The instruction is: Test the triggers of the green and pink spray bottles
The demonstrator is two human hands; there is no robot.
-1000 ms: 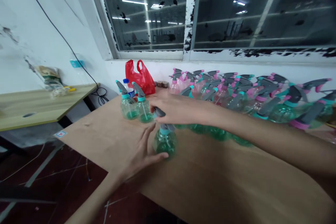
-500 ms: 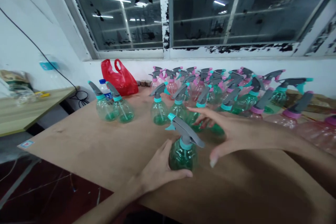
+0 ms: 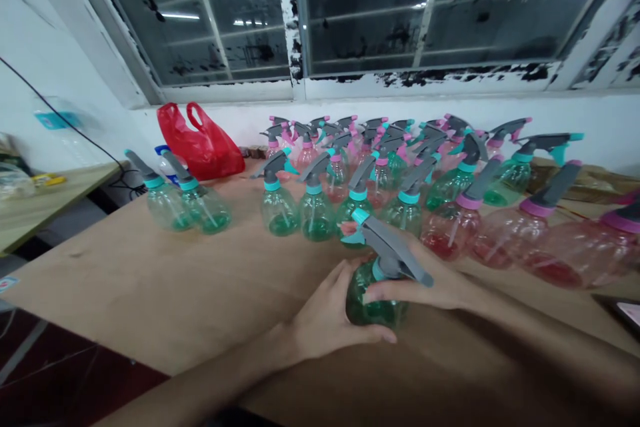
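A green spray bottle (image 3: 358, 295) with a grey and turquoise trigger head stands near the middle of the table, its nozzle pointing to the upper left. My left hand (image 3: 323, 310) is wrapped around the lower left side of its body, thumb across the front. From the right, my right hand (image 3: 435, 273) grips the same bottle just below the collar, with the thumb in front; its other fingers are mostly hidden behind the bottle. Just beyond stands a row of similar green spray bottles (image 3: 318, 217), and pink ones (image 3: 453, 230) continue it to the right.
Many more pink and green bottles crowd the wooden table (image 3: 150, 287) toward the wall. Two green bottles (image 3: 207, 210) stand apart at left, before a red plastic bag (image 3: 213, 150). A dark flat object (image 3: 620, 310) lies at the right edge, and a second table (image 3: 75, 197) is at far left.
My right hand has come in from the right and closed around the bottle's upper body. My left hand keeps its hold. The view has shifted, so the scene sits further left.
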